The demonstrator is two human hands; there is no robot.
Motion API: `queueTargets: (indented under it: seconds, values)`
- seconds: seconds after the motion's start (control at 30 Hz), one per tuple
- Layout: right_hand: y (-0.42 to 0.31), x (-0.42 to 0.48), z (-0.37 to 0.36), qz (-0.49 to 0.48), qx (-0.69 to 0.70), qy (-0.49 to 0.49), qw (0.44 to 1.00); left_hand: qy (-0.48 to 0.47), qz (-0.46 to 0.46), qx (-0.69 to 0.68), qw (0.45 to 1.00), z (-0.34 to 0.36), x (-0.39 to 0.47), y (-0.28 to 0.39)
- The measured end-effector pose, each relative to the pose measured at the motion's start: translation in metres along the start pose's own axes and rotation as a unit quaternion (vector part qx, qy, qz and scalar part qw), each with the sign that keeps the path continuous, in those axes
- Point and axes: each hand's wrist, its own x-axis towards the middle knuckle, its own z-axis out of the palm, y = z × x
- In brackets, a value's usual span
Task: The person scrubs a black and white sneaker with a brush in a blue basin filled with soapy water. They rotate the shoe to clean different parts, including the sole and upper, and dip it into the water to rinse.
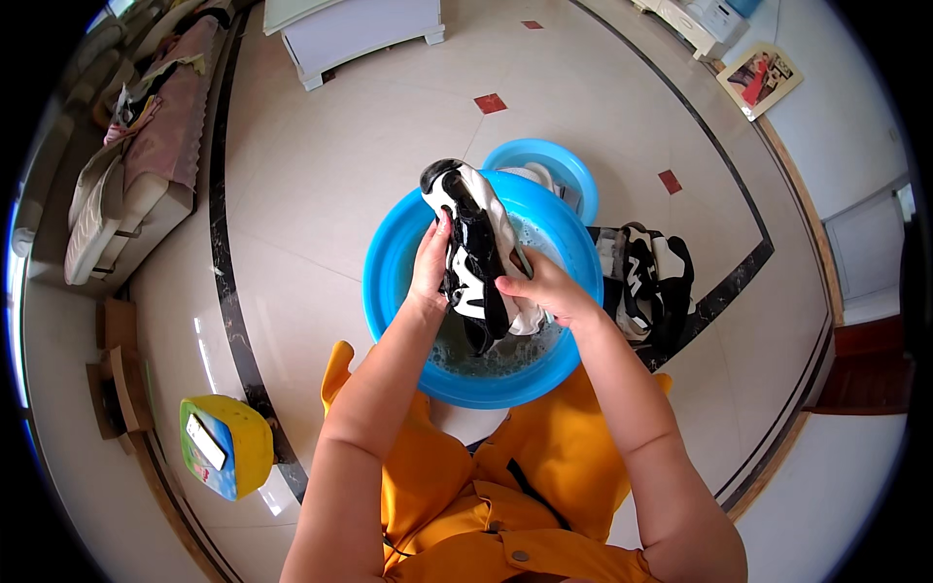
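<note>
A wet black-and-white sneaker (474, 248) is held over a large blue plastic basin (393, 211) of foamy, murky water. My left hand (431, 262) grips the sneaker along its left side, with the thumb on the upper. On the opposite side, my right hand (543, 286) closes around the lower part of the shoe. A thin pale-green edge shows beside the right fingers; I cannot tell what it belongs to. Another black-and-white sneaker (649, 284) rests on the floor to the right of the basin.
Behind the large basin stands a smaller blue basin (583, 175) with whitish items inside. A yellow stool (251, 444) with a white phone (206, 441) on top is at the lower left. A sofa (157, 197), a white cabinet (361, 40) and a leaning framed picture (759, 80) stand farther off.
</note>
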Motion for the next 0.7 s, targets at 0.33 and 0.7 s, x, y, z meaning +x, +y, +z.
queueTargets:
  seconds: [0.33, 0.7]
  values:
    - [0.020, 0.008, -0.001, -0.127, -0.247, 0.193, 0.941, 0.045, -0.035, 0.149, 0.987, 0.007, -0.004, -0.001]
    - [0.015, 0.002, 0.026, -0.080, -0.331, 0.191, 0.920, 0.194, 0.222, 0.374, 0.879, 0.004, 0.004, -0.020]
